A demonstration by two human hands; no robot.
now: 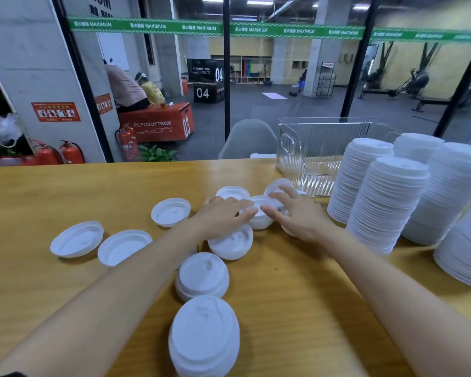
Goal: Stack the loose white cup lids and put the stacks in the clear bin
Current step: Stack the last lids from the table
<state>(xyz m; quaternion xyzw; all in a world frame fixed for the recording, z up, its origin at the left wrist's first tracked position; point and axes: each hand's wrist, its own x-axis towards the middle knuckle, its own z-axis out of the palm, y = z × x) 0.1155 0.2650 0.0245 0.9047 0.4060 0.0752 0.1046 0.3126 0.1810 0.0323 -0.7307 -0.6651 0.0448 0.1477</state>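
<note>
Loose white cup lids lie scattered on the wooden table. My left hand and my right hand meet at mid-table, fingers closed from both sides around a small stack of upturned lids. More lids lie under and behind the hands. Three upturned lids sit to the left. A short stack and another stack stand dome-up near me. The clear bin stands at the back right, apparently empty.
Several tall stacks of white lids crowd the table's right side, next to the bin. A grey chair stands behind the table's far edge. Beyond glass panels lies a gym floor with boxes, fire extinguishers and seated people.
</note>
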